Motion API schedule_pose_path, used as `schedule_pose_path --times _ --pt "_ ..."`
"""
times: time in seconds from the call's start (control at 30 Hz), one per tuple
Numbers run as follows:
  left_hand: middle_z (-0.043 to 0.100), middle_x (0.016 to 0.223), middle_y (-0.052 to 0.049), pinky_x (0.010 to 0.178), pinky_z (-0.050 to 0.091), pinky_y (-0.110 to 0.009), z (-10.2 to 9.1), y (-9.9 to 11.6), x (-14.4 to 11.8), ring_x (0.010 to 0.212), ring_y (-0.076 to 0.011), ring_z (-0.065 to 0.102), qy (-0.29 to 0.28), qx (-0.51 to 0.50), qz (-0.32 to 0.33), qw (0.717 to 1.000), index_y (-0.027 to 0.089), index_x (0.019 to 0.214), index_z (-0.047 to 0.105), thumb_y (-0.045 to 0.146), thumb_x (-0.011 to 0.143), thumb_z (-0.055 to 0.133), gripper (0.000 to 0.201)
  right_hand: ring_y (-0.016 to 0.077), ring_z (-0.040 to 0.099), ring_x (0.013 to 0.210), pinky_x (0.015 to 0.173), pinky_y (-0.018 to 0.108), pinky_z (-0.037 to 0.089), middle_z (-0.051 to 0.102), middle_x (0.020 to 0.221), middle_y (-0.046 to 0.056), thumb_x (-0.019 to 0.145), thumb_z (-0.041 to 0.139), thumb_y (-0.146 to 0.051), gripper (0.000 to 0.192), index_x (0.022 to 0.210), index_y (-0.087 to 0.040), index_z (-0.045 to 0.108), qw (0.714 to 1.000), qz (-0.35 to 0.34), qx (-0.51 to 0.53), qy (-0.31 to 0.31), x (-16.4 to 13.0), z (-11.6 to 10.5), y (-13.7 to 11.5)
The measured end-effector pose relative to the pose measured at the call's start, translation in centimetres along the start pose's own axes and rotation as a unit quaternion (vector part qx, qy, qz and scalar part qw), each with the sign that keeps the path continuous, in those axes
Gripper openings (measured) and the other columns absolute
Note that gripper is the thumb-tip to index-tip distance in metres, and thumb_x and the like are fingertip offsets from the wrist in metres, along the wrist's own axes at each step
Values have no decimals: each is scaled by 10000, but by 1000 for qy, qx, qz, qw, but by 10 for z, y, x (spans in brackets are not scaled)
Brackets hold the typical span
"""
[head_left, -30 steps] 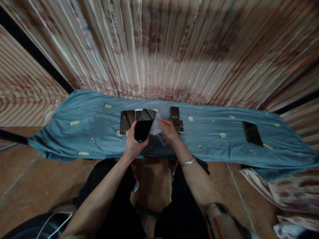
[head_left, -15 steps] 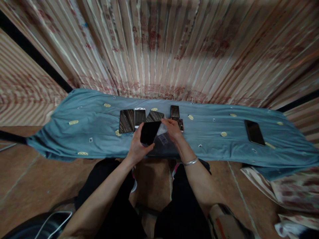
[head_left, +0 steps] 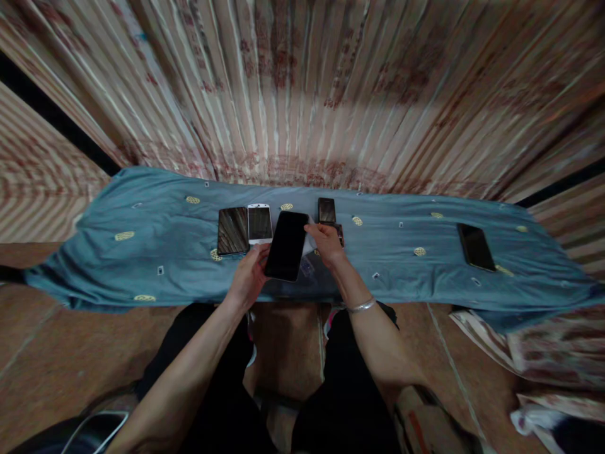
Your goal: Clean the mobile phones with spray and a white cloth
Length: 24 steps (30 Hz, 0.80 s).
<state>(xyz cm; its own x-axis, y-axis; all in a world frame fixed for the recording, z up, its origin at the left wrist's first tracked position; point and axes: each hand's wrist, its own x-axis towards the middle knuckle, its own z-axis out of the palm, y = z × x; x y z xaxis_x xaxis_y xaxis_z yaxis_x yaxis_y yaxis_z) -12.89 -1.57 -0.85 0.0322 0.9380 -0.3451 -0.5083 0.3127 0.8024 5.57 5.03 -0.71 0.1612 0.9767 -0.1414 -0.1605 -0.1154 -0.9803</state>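
Observation:
A large black smartphone (head_left: 286, 247) is held over the cloth-covered table, its dark screen facing up. The fingers of my left hand (head_left: 249, 276) close on its lower left edge. At its upper right edge, my right hand (head_left: 325, 241) is pinched on a pale thin sheet (head_left: 311, 244), partly hidden behind the phone; I cannot tell whether it is cloth or plastic. Left of the held phone lie a white phone (head_left: 259, 223) and a dark phone (head_left: 232, 231). Just beyond my right hand sits a small dark phone (head_left: 326, 210), with another small device (head_left: 339, 233) partly covered by the hand.
A blue patterned cloth (head_left: 397, 277) covers the long narrow table. Another black phone (head_left: 476, 246) lies far to the right. Pleated curtains (head_left: 283, 94) hang close behind the table, and dark poles (head_left: 61, 113) slant at both sides. My knees are under the front edge.
The black smartphone has turned from a slanted pose to nearly upright in view, covering the phone behind it. My left hand has shifted down and left along its edge; my right hand still pinches the sheet.

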Motion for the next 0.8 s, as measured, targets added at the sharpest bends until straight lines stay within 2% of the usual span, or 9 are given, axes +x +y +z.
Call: schedule_pose_path --times 0.07,0.13,0.23,0.37,0.43,0.53,0.63,0.73,0.8 --pt "778 922 -103 704 582 -294 1 3 1 833 -209 732 -7 -44 -75 996 116 1009 729 422 981 550 355 63 373 480 494 233 250 475 474 -88 604 808 -514 394 553 -196 581 1000 4 5 -15 0 -1 -1" --pt "776 823 -86 682 574 -283 4 3 -1 729 -186 721 -2 -87 -131 987 109 1061 736 366 1016 494 357 66 377 479 494 235 251 481 479 -86 592 812 -522 398 559 -194 589 999 10 9 -33 -1 -1 -2" --pt "803 948 -93 827 587 -336 12 2 -6 834 -209 755 -18 -137 -171 976 119 1308 658 357 1047 430 420 66 383 490 499 234 262 476 484 -85 591 817 -518 406 544 -196 575 998 3 2 -57 -4 1 -3" --pt "780 1077 -208 930 566 -471 17 2 -14 972 -303 763 -104 -158 -221 957 39 1476 502 527 1055 288 679 72 416 513 515 228 308 490 503 -80 616 797 -552 433 551 -199 556 997 -9 -10 -75 -7 6 -2" --pt "771 1093 -230 918 566 -526 16 2 -15 984 -335 760 -129 -161 -225 952 32 1497 469 571 1046 226 743 81 441 524 522 229 328 512 528 -73 637 777 -589 442 595 -196 579 996 -12 -16 -84 -8 8 0" --pt "781 1047 -208 912 574 -534 12 3 -14 922 -312 765 -128 -155 -202 958 43 1469 501 562 1050 221 723 80 405 507 501 232 297 471 523 -77 674 744 -635 474 601 -197 577 994 -33 -49 -87 -3 7 6" --pt "784 1019 -198 926 576 -528 9 3 -13 882 -286 761 -119 -138 -182 966 55 1413 564 587 1041 242 725 80 353 496 487 235 267 401 508 -80 761 684 -647 506 562 -210 523 989 -89 -106 -47 4 2 12" --pt "783 1014 -191 908 589 -517 8 3 -13 872 -279 760 -93 -115 -173 974 70 1363 611 608 1034 249 728 126 481 569 553 254 405 526 587 -40 900 564 -605 461 684 -201 616 970 -181 -159 13 7 -2 12" --pt "782 1019 -191 868 607 -496 10 2 -13 867 -278 760 -73 -99 -173 977 80 1339 632 618 1029 262 723 188 638 778 731 309 536 696 801 31 981 480 -514 404 917 -186 707 944 -260 -201 28 2 -1 9"
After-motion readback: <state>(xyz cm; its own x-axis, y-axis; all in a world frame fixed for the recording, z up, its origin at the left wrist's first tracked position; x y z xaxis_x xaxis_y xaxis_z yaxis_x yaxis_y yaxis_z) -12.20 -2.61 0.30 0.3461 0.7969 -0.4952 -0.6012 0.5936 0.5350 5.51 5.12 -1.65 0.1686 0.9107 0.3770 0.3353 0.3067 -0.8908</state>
